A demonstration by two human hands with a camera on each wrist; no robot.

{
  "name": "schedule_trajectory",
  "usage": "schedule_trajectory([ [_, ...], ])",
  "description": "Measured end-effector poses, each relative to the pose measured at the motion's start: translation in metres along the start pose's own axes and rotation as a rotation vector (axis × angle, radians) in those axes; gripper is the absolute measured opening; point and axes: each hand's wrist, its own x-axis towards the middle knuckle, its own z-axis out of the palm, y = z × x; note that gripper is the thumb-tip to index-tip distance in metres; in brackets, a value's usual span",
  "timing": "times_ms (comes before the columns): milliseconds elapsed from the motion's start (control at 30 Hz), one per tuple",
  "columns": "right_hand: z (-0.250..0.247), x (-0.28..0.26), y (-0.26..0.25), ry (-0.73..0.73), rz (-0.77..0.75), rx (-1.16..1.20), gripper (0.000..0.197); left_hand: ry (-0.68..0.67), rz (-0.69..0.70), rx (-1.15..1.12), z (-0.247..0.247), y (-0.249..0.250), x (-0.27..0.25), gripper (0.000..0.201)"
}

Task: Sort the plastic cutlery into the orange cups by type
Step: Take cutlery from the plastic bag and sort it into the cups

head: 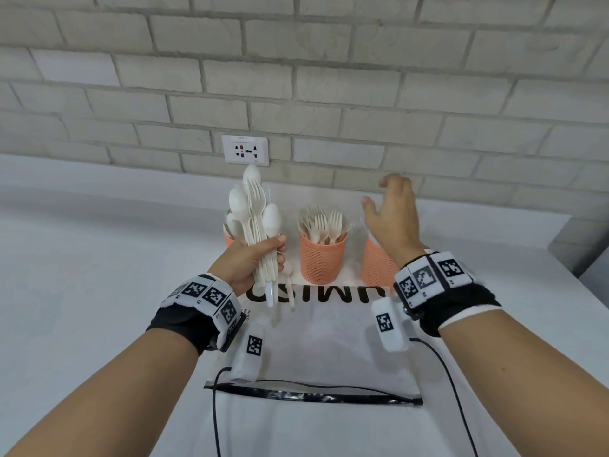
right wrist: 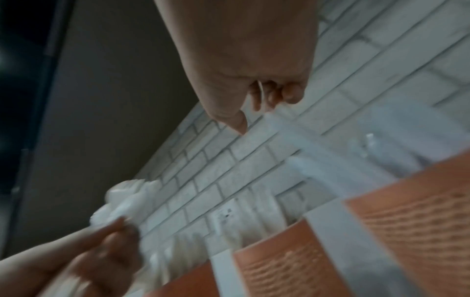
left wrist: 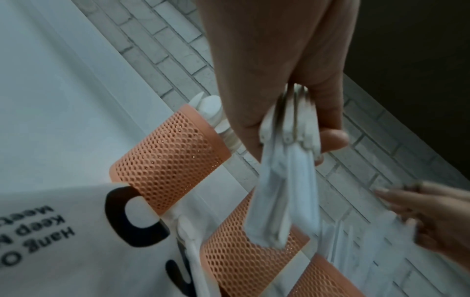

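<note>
My left hand [head: 275, 255] grips an upright bundle of white plastic spoons and forks [head: 255, 212] in front of the left orange mesh cup [head: 229, 240], which holds spoons. The middle cup [head: 321, 258] is full of forks. My right hand [head: 385, 206] hovers open, fingers spread, above the right cup [head: 374, 265], which it partly hides. In the left wrist view the bundle's handles [left wrist: 284, 201] hang from my left hand [left wrist: 300, 128] over the cups [left wrist: 167, 160]. The right wrist view is blurred; pale cutlery [right wrist: 330, 156] stands from the right cup [right wrist: 419, 221].
A clear plastic bag with black lettering [head: 323, 341] lies flat in front of the cups, with a loose white piece of cutlery [head: 290, 288] at its far edge. A brick wall with a socket plate [head: 245, 150] stands just behind the cups. Cables trail from both wrists.
</note>
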Motion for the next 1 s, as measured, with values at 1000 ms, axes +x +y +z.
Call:
schedule_trajectory([
  [1000,0.098,-0.078,-0.051,-1.084,0.194,-0.287,0.04,0.006,-0.048,0.035,-0.005,-0.002,-0.009,0.016],
])
